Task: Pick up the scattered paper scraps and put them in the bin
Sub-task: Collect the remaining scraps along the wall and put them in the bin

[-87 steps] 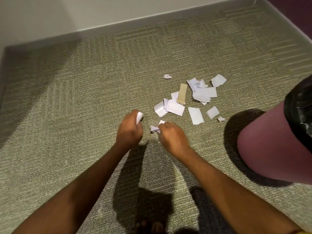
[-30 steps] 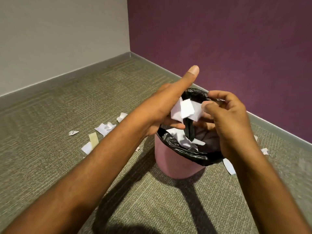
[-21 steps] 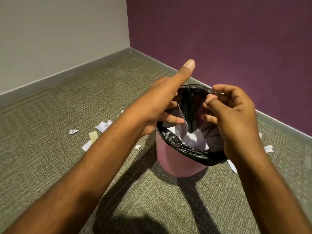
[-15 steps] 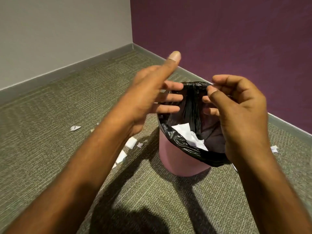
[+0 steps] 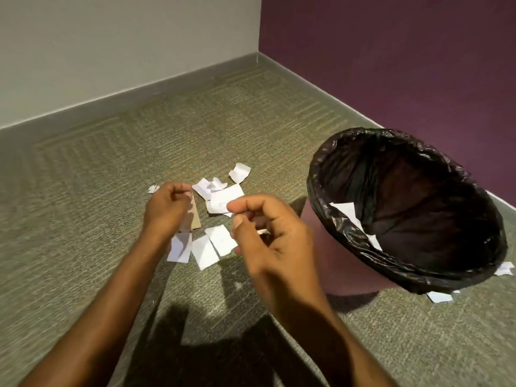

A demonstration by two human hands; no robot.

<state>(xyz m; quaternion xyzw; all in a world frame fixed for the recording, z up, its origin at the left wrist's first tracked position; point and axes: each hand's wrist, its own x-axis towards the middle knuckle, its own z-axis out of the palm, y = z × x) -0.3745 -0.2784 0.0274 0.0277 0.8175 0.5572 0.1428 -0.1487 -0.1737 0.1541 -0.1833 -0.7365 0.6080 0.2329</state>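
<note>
A pink bin [image 5: 339, 263] with a black liner [image 5: 418, 196] stands on the carpet at the right, and white scraps [image 5: 344, 210] lie inside it. A scattered pile of white paper scraps [image 5: 223, 196] and a brown strip [image 5: 196, 219] lies on the carpet left of the bin. My left hand [image 5: 167, 210] hovers over the pile's left side, fingers loosely curled, holding nothing I can see. My right hand [image 5: 270, 236] hangs between the pile and the bin, fingers also loosely curled and apparently empty. Two flat scraps [image 5: 208, 251] lie just below my left hand.
A small crumpled scrap [image 5: 153, 188] lies apart at the left of the pile. More scraps [image 5: 439, 296] lie on the carpet behind the bin, near the purple wall [image 5: 405, 65]. A grey wall [image 5: 111, 46] and skirting close off the far side.
The scraps that I held over the bin have dropped into it. Both hands have come away from the bin, leftward, to above the pile on the carpet, and my view has turned that way.
</note>
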